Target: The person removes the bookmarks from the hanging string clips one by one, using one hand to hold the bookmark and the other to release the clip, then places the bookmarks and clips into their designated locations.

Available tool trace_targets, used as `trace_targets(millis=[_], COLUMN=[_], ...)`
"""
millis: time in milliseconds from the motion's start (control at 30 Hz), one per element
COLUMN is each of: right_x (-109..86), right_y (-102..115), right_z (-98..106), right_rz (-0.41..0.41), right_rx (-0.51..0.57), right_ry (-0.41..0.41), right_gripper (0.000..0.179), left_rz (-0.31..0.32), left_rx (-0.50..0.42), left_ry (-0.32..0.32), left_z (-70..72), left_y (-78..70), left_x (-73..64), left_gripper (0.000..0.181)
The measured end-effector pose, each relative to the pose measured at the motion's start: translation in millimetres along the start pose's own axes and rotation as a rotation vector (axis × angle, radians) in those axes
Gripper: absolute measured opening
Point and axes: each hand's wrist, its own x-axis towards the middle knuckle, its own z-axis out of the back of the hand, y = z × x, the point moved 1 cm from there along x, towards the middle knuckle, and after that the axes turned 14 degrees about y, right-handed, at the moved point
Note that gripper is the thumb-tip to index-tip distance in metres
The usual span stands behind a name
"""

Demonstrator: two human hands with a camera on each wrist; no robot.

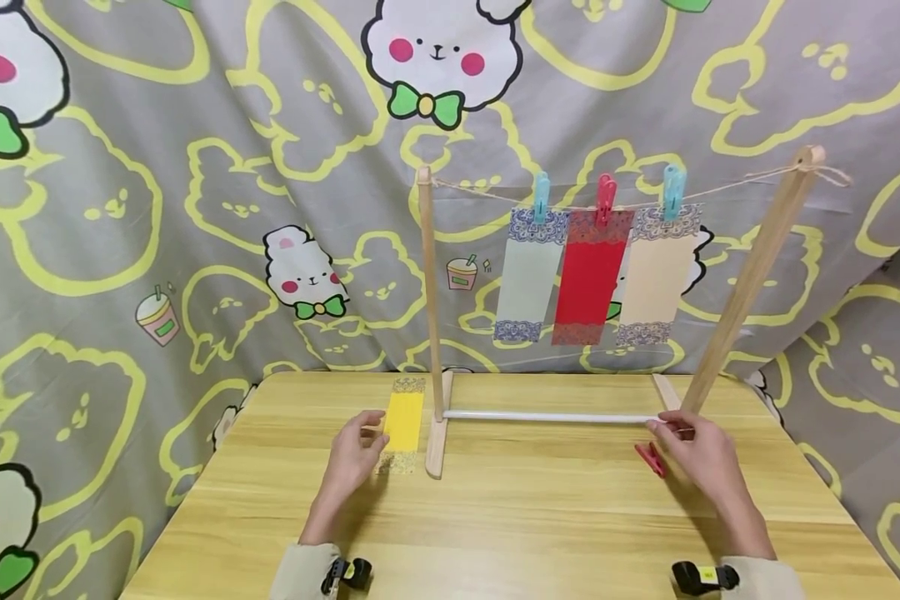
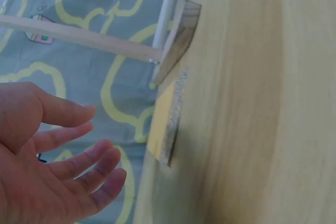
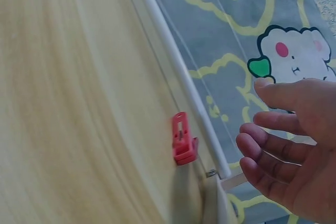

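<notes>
My left hand (image 1: 354, 458) hovers at the left edge of a yellow card (image 1: 405, 423) with patterned ends, which lies on the table. Its fingers are loosely bent, and nothing is in them in the left wrist view. By the right post (image 1: 750, 283) of a wooden rack is my right hand (image 1: 697, 450), just above a red clothespin (image 1: 651, 458) on the table. The right wrist view shows its fingers apart and holding nothing, with the clothespin (image 3: 182, 139) below them. In the head view its fingertips overlap the end of the white bar (image 1: 547, 416).
A string (image 1: 480, 193) runs between the rack's tops. From it hang a pale green card (image 1: 527, 279), a red card (image 1: 592, 279) and a cream card (image 1: 651, 279), each under a clothespin. The left post (image 1: 430, 292) stands beside the yellow card. Behind is a patterned curtain (image 1: 217, 208).
</notes>
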Motion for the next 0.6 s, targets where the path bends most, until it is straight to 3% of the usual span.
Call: trace_targets(millis=[100, 300, 600], right_x=[0.0, -1.0, -0.3], right_y=[5, 10, 25], right_z=[5, 12, 20], right_rz=[0.004, 0.019, 0.064], right_rx=[0.003, -0.003, 0.014], right_ry=[-0.013, -0.041, -0.059], right_gripper=[0.044, 0.042, 0.040], left_rz=[-0.018, -0.026, -0.060], left_rx=[-0.013, -0.024, -0.061], left_ry=[-0.025, -0.017, -0.075], left_z=[1.6, 2.0, 8.4], left_y=[-5.2, -15.8, -31.7], left_x=[-0.3, 2.0, -6.3], left_gripper=[0.037, 0.040, 0.041])
